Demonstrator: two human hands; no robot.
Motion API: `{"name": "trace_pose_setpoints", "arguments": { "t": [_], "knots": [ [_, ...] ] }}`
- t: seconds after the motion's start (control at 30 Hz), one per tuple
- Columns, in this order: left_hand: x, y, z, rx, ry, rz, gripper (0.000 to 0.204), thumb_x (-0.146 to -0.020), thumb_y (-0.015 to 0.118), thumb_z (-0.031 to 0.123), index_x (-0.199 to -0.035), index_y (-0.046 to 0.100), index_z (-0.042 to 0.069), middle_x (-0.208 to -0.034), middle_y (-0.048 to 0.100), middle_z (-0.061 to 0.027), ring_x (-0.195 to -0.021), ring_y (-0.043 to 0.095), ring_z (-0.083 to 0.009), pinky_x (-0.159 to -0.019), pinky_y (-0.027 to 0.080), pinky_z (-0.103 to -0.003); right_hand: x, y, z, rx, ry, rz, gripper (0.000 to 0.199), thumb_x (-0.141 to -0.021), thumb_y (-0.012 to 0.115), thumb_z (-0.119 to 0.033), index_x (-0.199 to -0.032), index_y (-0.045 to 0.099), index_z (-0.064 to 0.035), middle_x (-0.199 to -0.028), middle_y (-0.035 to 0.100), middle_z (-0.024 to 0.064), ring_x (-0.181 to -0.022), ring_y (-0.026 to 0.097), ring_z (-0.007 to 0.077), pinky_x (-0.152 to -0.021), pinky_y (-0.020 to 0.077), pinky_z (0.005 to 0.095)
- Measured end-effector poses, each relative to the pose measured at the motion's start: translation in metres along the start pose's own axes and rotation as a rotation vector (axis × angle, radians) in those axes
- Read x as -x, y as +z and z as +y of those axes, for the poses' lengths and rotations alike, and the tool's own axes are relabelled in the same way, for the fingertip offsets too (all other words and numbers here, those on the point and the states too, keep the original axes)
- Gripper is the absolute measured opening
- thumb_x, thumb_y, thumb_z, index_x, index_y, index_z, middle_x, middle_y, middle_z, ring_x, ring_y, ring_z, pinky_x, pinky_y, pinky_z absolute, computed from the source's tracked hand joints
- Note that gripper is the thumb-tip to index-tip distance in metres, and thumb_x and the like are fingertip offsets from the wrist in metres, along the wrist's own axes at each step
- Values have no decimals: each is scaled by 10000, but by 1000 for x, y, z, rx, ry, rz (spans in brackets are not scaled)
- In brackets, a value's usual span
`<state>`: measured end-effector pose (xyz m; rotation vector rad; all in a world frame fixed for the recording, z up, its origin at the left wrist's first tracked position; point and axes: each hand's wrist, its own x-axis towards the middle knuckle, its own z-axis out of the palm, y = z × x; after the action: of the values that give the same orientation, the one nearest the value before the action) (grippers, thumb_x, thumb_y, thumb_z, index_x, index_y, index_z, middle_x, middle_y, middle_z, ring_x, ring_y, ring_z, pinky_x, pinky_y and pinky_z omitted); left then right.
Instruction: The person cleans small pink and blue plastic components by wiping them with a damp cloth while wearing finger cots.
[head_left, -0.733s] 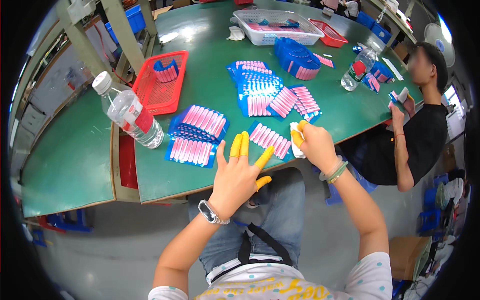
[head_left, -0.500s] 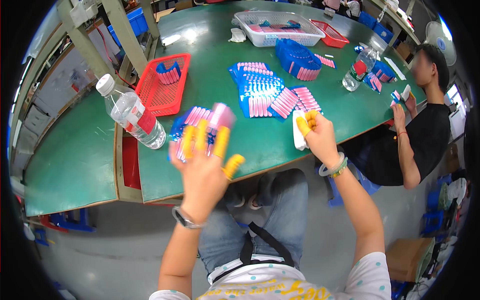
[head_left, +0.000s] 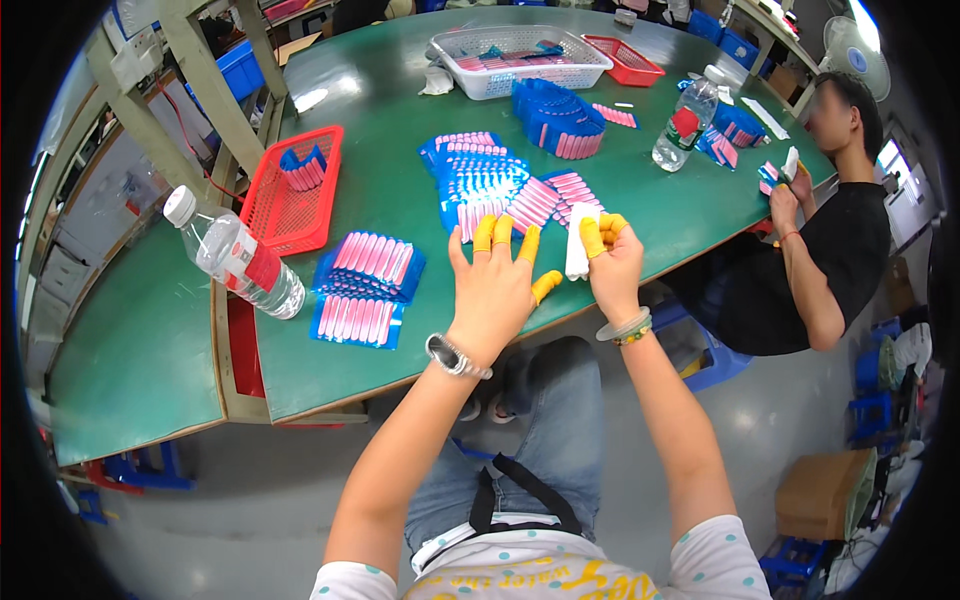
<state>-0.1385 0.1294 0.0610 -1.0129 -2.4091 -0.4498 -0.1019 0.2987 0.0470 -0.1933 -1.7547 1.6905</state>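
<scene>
My left hand [head_left: 492, 290] is spread palm down over the green table [head_left: 400, 375], yellow finger cots on several fingers. Its fingertips reach the near edge of a pile of blue sheets with rows of pink strips [head_left: 485, 180]; whether they touch it I cannot tell. Closed round a folded white cloth [head_left: 577, 245] is my right hand [head_left: 615, 265], which also wears yellow finger cots. Left of my left hand lies a separate stack of the same blue and pink sheets [head_left: 370, 265].
A red basket [head_left: 325, 215] and a water bottle [head_left: 240, 255] stand at the left. Farther back are a coiled blue band with pink strips [head_left: 560, 125], a white basket [head_left: 475, 85] and a small red basket [head_left: 640, 72]. Another bottle [head_left: 685, 130] stands near a seated person [head_left: 835, 230].
My left hand has moved right, from over the left stack to the larger pile. The blurred pink item at its fingers is no longer there. My right hand still holds the white cloth.
</scene>
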Motion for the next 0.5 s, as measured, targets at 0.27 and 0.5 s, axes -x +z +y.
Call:
{"name": "trace_pose_setpoints", "arguments": {
  "t": [0.27,0.5],
  "knots": [
    [55,-42,-24,-53,17,-85,472,-894,624,433,-1236,623,107,-1233,618,-107,-1266,481,-299,-1108,165,-576,-1,-2,-3,75,13,-65,148,-940,668,-136,-908,611,-3,-711,619,-6,-569,539,32,-482,409,213],
    [78,-66,-19,-19,52,-200,581,-845,641,520,-1394,525,370,-1381,463,-299,-1383,348,-394,-1110,133,-622,-15,47,-36,582,-176,-652,215,-874,688,-185,-957,668,12,-717,665,135,-656,666,232,-583,504,360]
  ]
}}
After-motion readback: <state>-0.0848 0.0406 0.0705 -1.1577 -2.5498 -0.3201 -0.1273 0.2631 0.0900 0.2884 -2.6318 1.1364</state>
